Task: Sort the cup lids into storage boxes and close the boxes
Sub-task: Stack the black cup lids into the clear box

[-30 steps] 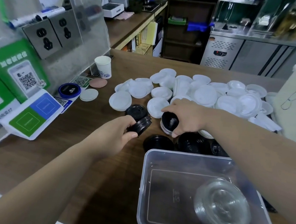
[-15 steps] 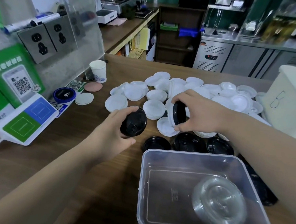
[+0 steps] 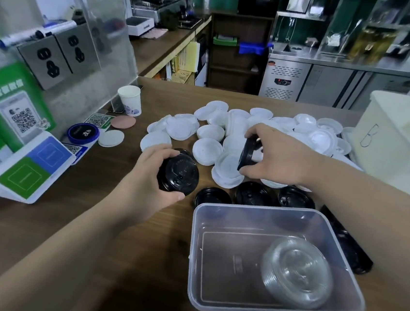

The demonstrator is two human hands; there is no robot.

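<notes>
My left hand [image 3: 146, 174] grips a stack of black lids [image 3: 179, 175], its top face turned toward me, above the wooden counter. My right hand [image 3: 277, 158] pinches a single black lid [image 3: 248, 151] on edge over the pile of white lids [image 3: 228, 137]. Three more black lids [image 3: 253, 193] lie flat just behind the clear storage box [image 3: 198, 230]. Inside that box, at its right end, sits a stack of clear lids [image 3: 295, 271]. Another row of black lids [image 3: 351, 249] lies under my right forearm, partly hidden.
A white bin [image 3: 390, 139] marked B stands at the right. A paper cup [image 3: 130, 100], round coasters [image 3: 111, 138] and a blue disc [image 3: 83, 133] sit left of the pile. QR-code signs [image 3: 23, 121] and a socket panel [image 3: 54, 59] line the left edge.
Both hands lifted their black lids off the counter. The left stack turned to face me, and the right lid tipped up on edge above the white lids.
</notes>
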